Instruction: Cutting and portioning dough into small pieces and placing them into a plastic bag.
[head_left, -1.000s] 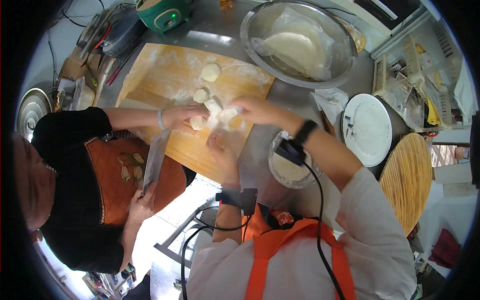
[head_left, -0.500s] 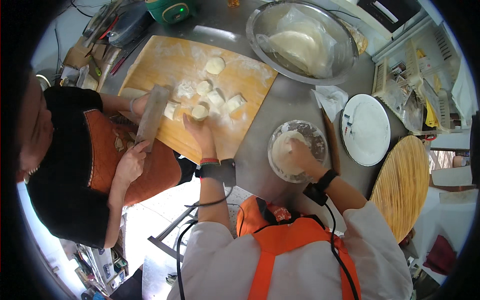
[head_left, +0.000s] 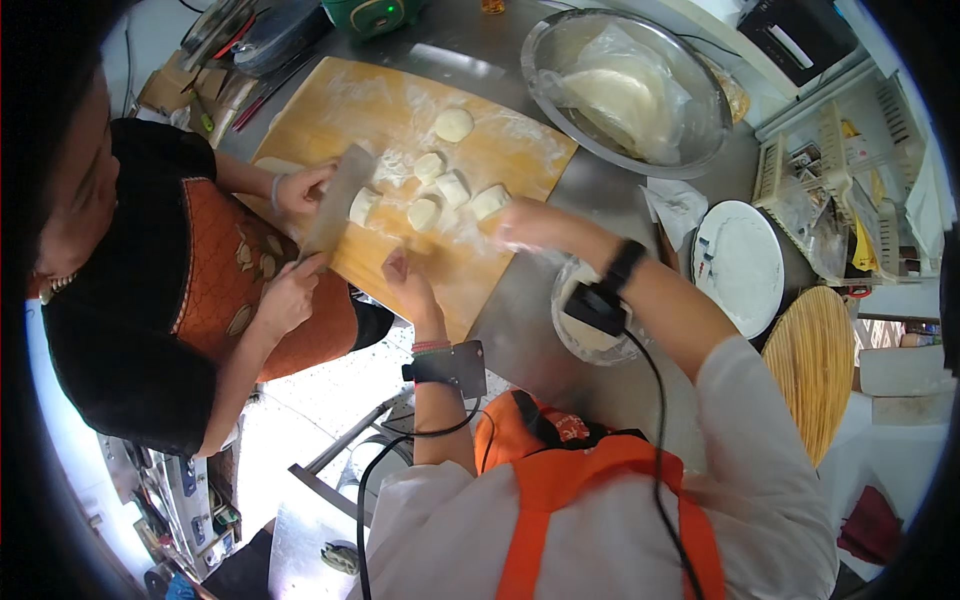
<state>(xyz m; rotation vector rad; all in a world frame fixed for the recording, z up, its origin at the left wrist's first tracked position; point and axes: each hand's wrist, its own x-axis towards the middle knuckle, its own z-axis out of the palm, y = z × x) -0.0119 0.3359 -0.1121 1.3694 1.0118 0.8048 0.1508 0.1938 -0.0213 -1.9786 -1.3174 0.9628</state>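
Over the right edge of a wooden board (head_left: 330, 110), my right hand (head_left: 540, 226) is smeared by motion, with a white powdery blur beneath its fingers. It is closest to a cut dough piece (head_left: 490, 202). My left hand (head_left: 408, 285) hovers at the board's near edge with fingers curled in, apart from the dough; nothing shows in it. Several pale dough pieces lie mid-board, among them a round one (head_left: 423, 213) and a flattened one (head_left: 454, 125). Partly behind my right wrist sits a clear bowl (head_left: 562, 325) with white powdery contents (head_left: 590, 332).
At left, a person in a black top holds a broad blade (head_left: 338, 200) on the board. A large steel basin (head_left: 545, 105) with plastic-covered dough stands at the back. Right of it are a white round plate (head_left: 740, 265), a round slatted mat (head_left: 808, 370) and plastic baskets (head_left: 830, 215).
My right hand has left the clear bowl and swung up and left over the board. My left hand has drawn back from the dough pieces, its fingers curling in.
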